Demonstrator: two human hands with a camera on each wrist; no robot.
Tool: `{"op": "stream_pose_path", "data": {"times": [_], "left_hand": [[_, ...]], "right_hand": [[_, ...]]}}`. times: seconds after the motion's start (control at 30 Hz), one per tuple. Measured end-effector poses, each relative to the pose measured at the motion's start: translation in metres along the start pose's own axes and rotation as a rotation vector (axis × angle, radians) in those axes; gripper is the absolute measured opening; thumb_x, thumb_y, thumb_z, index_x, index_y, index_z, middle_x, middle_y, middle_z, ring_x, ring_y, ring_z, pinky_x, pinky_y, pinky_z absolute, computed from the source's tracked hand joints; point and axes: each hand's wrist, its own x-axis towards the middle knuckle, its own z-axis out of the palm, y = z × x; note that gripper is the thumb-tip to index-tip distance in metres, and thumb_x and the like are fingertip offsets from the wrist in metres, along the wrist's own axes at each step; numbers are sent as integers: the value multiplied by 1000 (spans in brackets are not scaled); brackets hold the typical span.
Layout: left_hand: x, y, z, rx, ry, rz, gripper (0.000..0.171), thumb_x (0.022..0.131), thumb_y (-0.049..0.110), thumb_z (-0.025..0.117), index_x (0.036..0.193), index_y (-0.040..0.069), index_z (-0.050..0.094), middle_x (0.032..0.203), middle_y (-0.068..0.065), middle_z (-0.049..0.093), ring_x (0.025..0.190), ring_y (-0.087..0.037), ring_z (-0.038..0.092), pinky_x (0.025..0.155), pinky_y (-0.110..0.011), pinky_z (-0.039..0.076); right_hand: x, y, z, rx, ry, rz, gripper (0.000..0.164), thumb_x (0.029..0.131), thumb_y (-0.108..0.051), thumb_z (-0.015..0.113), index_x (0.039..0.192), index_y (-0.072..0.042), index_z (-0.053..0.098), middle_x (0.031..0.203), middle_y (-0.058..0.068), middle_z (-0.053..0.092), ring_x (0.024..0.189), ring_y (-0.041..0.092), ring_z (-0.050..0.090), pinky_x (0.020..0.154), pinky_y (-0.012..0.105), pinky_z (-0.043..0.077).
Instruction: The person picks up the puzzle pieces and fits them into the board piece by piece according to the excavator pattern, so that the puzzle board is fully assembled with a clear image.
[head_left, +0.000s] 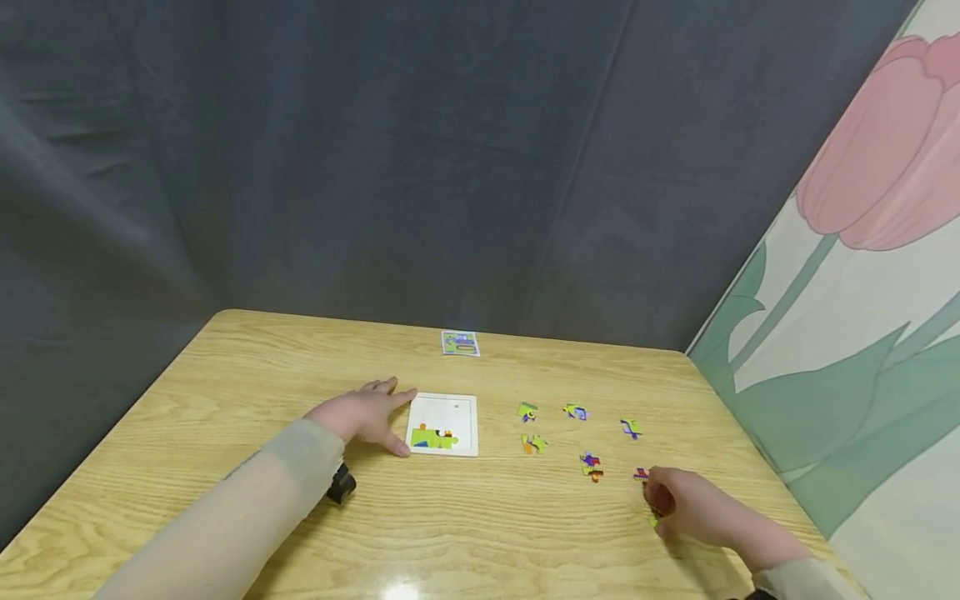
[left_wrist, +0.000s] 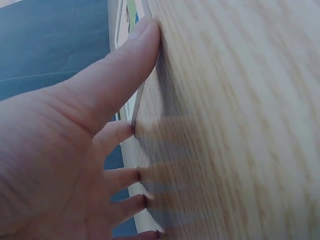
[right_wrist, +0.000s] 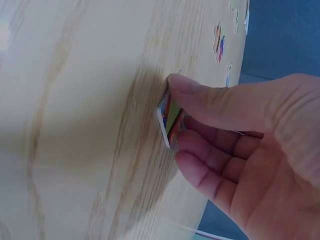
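Note:
A white square puzzle tray (head_left: pixel 442 410) lies left of the table's middle. Joined green puzzle pieces (head_left: pixel 424 438) fill its lower left part. My left hand (head_left: pixel 367 414) rests at the tray's left side with fingers spread; its thumb (left_wrist: pixel 127 55) lies along the edge by the near corner, and the forefinger touches near the far corner. On the right, my right hand (head_left: pixel 696 507) pinches a puzzle piece (right_wrist: pixel 172 116) between thumb and fingertips, low over the table. The piece shows green, red and blue, partly hidden by the fingers. Just beyond that hand lies a red and blue piece (head_left: pixel 641 474).
Several loose puzzle pieces lie between the tray and my right hand, among them a green one (head_left: pixel 527 411) and a red and purple one (head_left: pixel 592 467). A small picture card (head_left: pixel 460 343) lies behind the tray. A dark curtain (head_left: pixel 420 167) hangs behind the wooden table (head_left: pixel 300 533).

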Motion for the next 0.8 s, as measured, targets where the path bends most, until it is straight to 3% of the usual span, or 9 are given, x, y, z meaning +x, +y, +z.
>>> {"op": "stream_pose_path", "data": {"times": [0.1,0.23,0.33,0.63,0.8], "left_hand": [[0,1,0,-8,3,-2,105,72,51,83,158,24,29,163,-16,11,147,-41,10,111,-65,19],[0,1,1,-10,3,0,105,73,51,83,158,25,29,163,-15,11,147,-41,10,111,-65,19],[-1,1,0,-10,3,-4,104,73,51,83,158,24,29,163,-15,11,147,-40,10,111,-64,19],[-3,3,-2,-13,4,-4,104,73,50,83,158,24,29,163,-16,11,147,-41,9,111,-65,18],[-3,2,0,-14,2,3,104,73,50,83,158,25,28,163,-15,11,147,-40,9,111,-66,18]], "right_hand": [[0,-3,0,-21,26,7,38,62,1,86,80,-10,54,74,-2,47,67,9,43,57,27,38],[-2,-6,0,-76,70,157,43,63,-14,92,78,-10,52,70,-1,46,64,13,42,56,28,36],[-3,-6,1,-78,74,218,42,65,-17,91,77,-10,52,69,-2,47,64,15,43,56,29,36],[0,-6,3,16,11,54,39,67,-1,85,80,-10,49,72,-1,45,66,10,42,56,27,34],[13,-18,6,270,-117,20,27,77,15,70,84,-5,53,72,2,50,61,11,48,51,24,41]]}}
